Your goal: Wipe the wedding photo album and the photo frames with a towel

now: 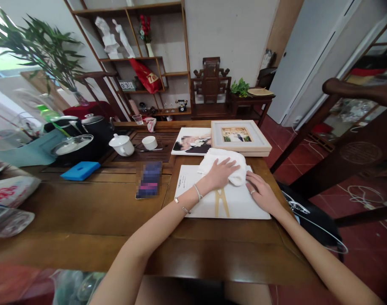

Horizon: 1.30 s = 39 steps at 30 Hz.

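A white panel [196, 207] with a tan A-shaped stand [222, 205] on its face lies flat on the wooden table. My left hand [223, 171] rests on a folded white towel [209, 160] over the panel's far part, its fingers spread flat across the fabric. At the panel's right side is my right hand [260, 190], palm down, fingers extended and the fingertips near the towel's right edge. Whether those fingertips touch the towel I cannot tell. The towel and my hands hide part of the panel.
Behind the panel lie a framed picture [266, 145] and a photo panel [193, 132]. To the left are a dark blurred-out item [149, 180], a blue block [81, 170], a lidded white cup [122, 146] and a small white bowl [149, 142]. A dark wooden chair [352, 148] stands right.
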Available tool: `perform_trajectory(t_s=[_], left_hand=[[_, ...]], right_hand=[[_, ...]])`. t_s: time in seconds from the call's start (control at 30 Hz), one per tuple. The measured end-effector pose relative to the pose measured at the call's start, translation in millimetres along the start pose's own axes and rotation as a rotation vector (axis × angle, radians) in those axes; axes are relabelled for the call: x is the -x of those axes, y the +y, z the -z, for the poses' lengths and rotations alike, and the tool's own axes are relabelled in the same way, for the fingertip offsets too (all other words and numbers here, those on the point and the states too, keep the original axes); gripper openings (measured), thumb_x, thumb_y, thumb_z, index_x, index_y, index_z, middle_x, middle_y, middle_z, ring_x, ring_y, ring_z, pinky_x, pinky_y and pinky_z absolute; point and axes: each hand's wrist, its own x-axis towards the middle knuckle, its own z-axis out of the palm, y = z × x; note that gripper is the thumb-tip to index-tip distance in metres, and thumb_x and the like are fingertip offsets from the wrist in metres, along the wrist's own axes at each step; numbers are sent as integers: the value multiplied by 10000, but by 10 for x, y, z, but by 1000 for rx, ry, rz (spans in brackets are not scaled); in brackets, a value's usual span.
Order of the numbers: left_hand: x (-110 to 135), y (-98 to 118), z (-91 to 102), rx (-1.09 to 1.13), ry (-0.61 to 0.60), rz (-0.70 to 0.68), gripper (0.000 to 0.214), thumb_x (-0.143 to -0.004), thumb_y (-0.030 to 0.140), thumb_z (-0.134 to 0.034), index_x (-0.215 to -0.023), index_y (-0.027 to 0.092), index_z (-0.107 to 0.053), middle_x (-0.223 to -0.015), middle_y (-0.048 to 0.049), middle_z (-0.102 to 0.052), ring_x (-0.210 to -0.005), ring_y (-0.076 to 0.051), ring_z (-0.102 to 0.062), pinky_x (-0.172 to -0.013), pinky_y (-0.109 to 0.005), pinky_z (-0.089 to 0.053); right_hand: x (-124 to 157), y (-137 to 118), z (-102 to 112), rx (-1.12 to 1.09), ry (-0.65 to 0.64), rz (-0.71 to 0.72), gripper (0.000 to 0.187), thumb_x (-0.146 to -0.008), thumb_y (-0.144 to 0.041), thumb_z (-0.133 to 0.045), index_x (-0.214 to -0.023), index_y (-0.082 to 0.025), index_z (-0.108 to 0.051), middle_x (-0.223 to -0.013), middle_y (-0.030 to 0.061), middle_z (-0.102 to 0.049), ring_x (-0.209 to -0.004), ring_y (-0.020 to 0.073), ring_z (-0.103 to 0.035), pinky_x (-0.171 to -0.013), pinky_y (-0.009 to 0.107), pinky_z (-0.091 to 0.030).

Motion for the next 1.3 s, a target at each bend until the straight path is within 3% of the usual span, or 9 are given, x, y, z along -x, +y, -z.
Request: perform_trajectory(t_s=[0.2,0.37,0.47,0.57,0.7,0.83,0.97,1.2,1.3], left_hand=[[128,350,40,-114,8,151,545,-934,58,-364,-1476,110,-392,-1541,-173,-385,-1410,-353,-369,-1067,-578,-385],[746,1155,-102,-317,104,181,538,-949,175,-431,-1476,70,-415,-1489,-213,-447,-1362,-367,-445,-1124,-546,-347],[1032,1396,-108,-285,120,108,617,-913,341,-516,-1468,82,-439,-1488,-210,-450,-1366,-408,-422,-1125,-572,-339],[973,1205,-18,-100,36,72,738,-864,448,-564,-1491,100,-393,-1554,-211,-341,-1447,-442,-247,-1138,-631,-273],[547,618,48,75,-50,164,757,-847,400,-613,-1504,143,-338,-1610,-182,-224,-1493,-393,-117,-1154,-632,-204],[249,293,-39,71,28,230,828,-855,391,-616,-1546,157,-224,-1631,-176,-144,-1497,-391,-83,-1147,-649,-165],[323,447,-90,32,3,221,790,-885,369,-582,-1550,142,-220,-1636,-176,-103,-1490,-424,-66,-1122,-696,-173],[1057,1236,-75,-27,65,115,825,-862,449,-573,-1545,110,-261,-1624,-195,-142,-1481,-462,-66,-1118,-715,-206],[1133,1218,-55,35,55,86,828,-858,455,-568,-1548,125,-251,-1625,-185,-152,-1482,-451,-86,-1111,-713,-220]], right_hand=[[-5,17,-2,-32,-7,10,358,-929,-305,-433,-1163,-198,-680,-1346,146,-617,-1302,304,-526,-1108,546,-405],[1,19,-3,-28,-8,2,377,-943,-318,-427,-1208,-189,-663,-1372,148,-600,-1319,288,-513,-1132,540,-381],[3,5,9,-30,-22,-9,382,-945,-329,-440,-1233,-195,-651,-1381,143,-593,-1331,281,-504,-1141,534,-371],[0,-4,18,-38,-28,-23,373,-940,-321,-446,-1227,-210,-656,-1382,132,-595,-1331,280,-506,-1145,533,-365],[-4,10,23,-66,-23,-14,373,-914,-282,-446,-1212,-227,-663,-1369,121,-606,-1322,290,-512,-1134,542,-372],[-3,33,31,-80,-33,9,378,-886,-261,-465,-1204,-216,-664,-1364,124,-606,-1326,292,-505,-1132,531,-375],[-9,42,28,-75,-29,6,367,-894,-277,-467,-1197,-224,-668,-1360,114,-610,-1320,289,-510,-1132,532,-373],[-20,35,26,-53,-29,-13,368,-930,-328,-462,-1223,-231,-663,-1372,114,-605,-1328,282,-507,-1141,544,-358],[-22,37,30,-51,-28,-18,370,-923,-334,-472,-1222,-234,-666,-1372,112,-605,-1324,283,-512,-1142,542,-357]])
